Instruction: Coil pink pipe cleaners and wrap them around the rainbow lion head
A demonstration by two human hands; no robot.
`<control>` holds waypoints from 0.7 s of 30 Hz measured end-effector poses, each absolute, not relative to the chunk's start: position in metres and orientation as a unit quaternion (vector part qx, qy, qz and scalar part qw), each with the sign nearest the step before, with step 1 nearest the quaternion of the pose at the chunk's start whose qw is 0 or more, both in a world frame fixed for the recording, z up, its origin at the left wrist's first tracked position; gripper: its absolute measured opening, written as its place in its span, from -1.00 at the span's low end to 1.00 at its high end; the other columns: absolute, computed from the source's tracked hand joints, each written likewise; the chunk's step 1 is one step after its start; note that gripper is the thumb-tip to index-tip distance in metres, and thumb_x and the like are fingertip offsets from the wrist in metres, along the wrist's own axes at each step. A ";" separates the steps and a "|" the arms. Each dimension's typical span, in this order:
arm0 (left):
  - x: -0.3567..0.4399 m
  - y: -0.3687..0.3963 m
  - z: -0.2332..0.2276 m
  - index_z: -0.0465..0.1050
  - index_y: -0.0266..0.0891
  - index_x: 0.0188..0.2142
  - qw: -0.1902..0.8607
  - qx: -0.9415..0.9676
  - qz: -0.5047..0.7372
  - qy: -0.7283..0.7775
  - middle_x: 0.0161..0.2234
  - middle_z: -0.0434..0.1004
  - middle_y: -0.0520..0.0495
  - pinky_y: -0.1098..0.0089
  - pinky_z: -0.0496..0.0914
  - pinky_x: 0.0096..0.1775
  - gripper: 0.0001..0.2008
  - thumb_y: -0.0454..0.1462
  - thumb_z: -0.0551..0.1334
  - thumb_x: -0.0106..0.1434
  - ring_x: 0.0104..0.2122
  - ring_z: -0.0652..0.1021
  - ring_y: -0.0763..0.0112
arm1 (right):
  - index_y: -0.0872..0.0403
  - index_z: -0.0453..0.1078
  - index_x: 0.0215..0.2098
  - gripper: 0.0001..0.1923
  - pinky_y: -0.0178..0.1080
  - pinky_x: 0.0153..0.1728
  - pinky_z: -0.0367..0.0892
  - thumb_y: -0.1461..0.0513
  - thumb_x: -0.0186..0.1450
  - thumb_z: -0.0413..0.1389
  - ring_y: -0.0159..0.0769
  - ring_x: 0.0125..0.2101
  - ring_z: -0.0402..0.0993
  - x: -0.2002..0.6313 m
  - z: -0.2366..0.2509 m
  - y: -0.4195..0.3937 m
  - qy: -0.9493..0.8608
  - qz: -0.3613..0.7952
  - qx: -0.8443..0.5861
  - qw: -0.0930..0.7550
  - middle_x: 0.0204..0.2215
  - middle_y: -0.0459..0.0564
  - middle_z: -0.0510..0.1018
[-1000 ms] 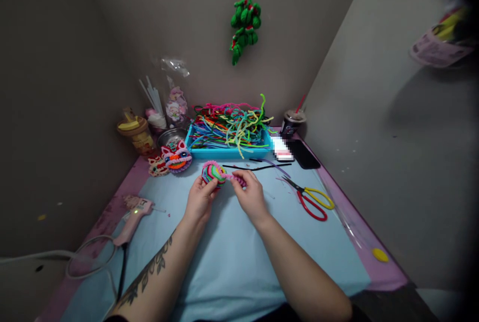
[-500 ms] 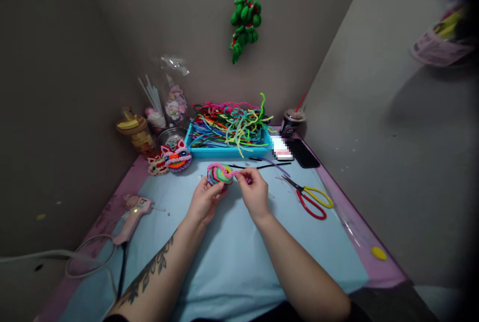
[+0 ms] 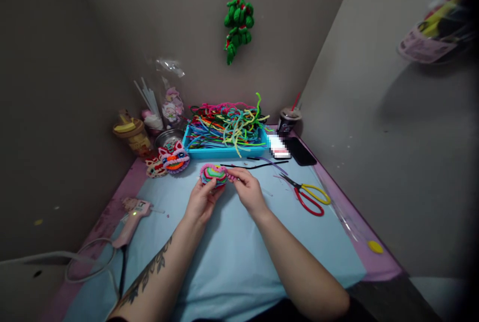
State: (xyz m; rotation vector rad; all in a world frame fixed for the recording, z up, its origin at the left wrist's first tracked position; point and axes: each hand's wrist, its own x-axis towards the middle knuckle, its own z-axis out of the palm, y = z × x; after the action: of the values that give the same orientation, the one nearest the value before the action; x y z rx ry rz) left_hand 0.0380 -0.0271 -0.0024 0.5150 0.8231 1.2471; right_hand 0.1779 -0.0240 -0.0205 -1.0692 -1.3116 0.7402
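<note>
A small multicoloured pipe-cleaner coil, with pink, green, red and blue rings, is held just above the light blue table mat. My left hand grips the coil from below. My right hand pinches the pink pipe cleaner end that runs off the coil's right side. Both hands are close together near the middle of the mat.
A blue tray heaped with coloured pipe cleaners stands behind the hands. Red-and-yellow scissors lie to the right, a pink glue gun with its cable to the left. Finished pipe-cleaner faces, jars, a cup and a phone line the back.
The pink pipe cleaner end has been drawn in closer to the coil. Both hands have shifted slightly; the camera has drifted a little to the right.
</note>
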 end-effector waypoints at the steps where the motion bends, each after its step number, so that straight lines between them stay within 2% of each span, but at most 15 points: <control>1: 0.037 -0.026 -0.003 0.46 -0.18 -0.22 0.705 0.228 0.560 0.371 -0.26 0.59 0.00 0.35 0.48 -0.17 -0.64 -0.32 0.43 -0.05 -0.28 0.58 0.39 | 0.01 0.55 -0.19 -0.68 -0.14 -0.01 0.35 0.33 0.17 0.04 -0.25 -0.10 0.46 0.179 -0.020 -0.024 -0.573 0.325 -0.460 0.596 -0.16 0.04 0.55; 7: 0.036 -0.024 -0.006 0.47 -0.20 -0.23 0.709 0.221 0.564 0.361 -0.26 0.61 -0.01 0.36 0.47 -0.12 -0.67 -0.32 0.42 -0.03 -0.27 0.59 0.38 | 0.00 0.56 -0.25 -0.79 -0.13 -0.03 0.37 0.27 0.20 0.11 -0.24 -0.15 0.50 0.181 -0.016 -0.025 -0.576 0.318 -0.474 0.586 -0.21 0.02 0.59; 15: 0.041 -0.027 -0.003 0.48 -0.25 -0.25 0.714 0.203 0.582 0.332 -0.29 0.62 -0.05 0.37 0.46 -0.09 -0.79 -0.40 0.34 0.07 -0.27 0.60 0.38 | 0.05 0.48 -0.41 -0.90 -0.26 -0.26 0.37 0.27 0.18 0.11 -0.29 -0.33 0.47 0.177 -0.019 -0.027 -0.579 0.241 -0.502 0.596 -0.39 -0.03 0.56; 21: 0.042 -0.028 -0.003 0.47 -0.27 -0.24 0.709 0.197 0.594 0.326 -0.27 0.62 -0.06 0.36 0.45 -0.08 -0.76 -0.42 0.35 0.06 -0.27 0.60 0.38 | 0.07 0.45 -0.40 -0.92 -0.27 -0.34 0.34 0.23 0.16 0.14 -0.31 -0.43 0.43 0.174 -0.025 -0.026 -0.547 0.325 -0.510 0.579 -0.45 -0.06 0.54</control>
State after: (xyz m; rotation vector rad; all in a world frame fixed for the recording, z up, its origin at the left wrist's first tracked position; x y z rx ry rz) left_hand 0.0423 -0.0276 -0.0034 0.4372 0.7229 1.3186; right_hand 0.1739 -0.0258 -0.0251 -1.1939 -1.2786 0.7608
